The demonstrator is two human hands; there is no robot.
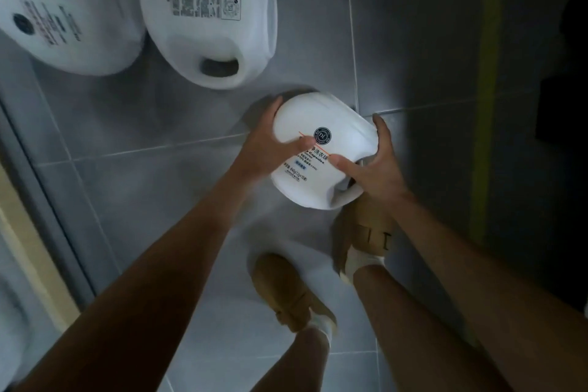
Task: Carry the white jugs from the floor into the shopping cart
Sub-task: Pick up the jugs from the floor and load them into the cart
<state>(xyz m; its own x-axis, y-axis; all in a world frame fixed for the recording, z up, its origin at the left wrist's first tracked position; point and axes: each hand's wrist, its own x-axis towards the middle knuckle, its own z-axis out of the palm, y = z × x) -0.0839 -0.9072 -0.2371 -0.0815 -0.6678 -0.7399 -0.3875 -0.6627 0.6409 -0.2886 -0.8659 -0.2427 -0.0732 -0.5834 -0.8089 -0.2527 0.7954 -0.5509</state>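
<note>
Both hands clamp one white jug (331, 124) near the middle of the view. The left grip (270, 146) wraps the jug's 9 o'clock side, fingers curled over the far edge and thumb lying across the printed label. The right grip (374, 165) closes on the 3 o'clock side by the handle, thumb pressed on the label and forefinger reaching up along the wall. The jug is tilted, with its round logo and label facing up. Its lower end overlaps the toe of the right slipper (369, 226) from where I stand, and I cannot tell whether it is clear of the floor (413, 41).

Two more white jugs lie on the grey tiles. The second jug (203, 41), at 11 o'clock, lies on its side with its back label of small print up and its handle hole pointing toward the person. The third jug (73, 25), at 10 o'clock, sits just beside it, nearly touching, and is partly cut off by the edge of the view.

Below the arms, the left slipper (286, 289) stands at 6 o'clock and the right one at 4 o'clock, both tan and worn with pale socks. A yellow-green stripe (488, 105) runs along the floor at 3 o'clock, and a dark shape beyond it is too dim to make out.
</note>
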